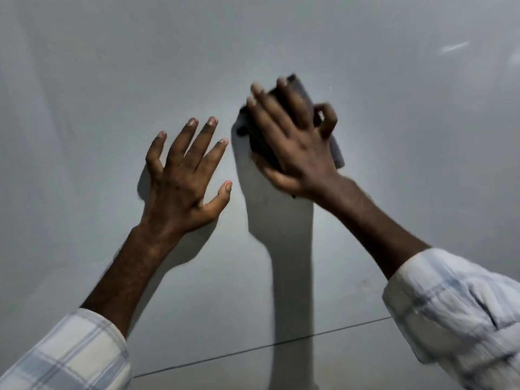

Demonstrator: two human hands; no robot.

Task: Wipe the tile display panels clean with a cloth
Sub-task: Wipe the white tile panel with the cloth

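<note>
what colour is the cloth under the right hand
Dark grey, almost black; the cloth shows in the head view, though blurred.

Dark cloth [298, 88] — folded, blurred — lies flat against the grey tile panel [112, 80].

right hand [295, 142] presses cloth [298, 88] on panel [112, 80] | left hand [183, 178] flat

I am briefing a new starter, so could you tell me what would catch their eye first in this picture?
Two bare hands against a pale grey tile panel. The right hand, right of centre, presses a dark cloth flat to the panel and looks motion-blurred. The left hand rests beside it with fingers spread, and a thin dark joint line crosses below.
</note>
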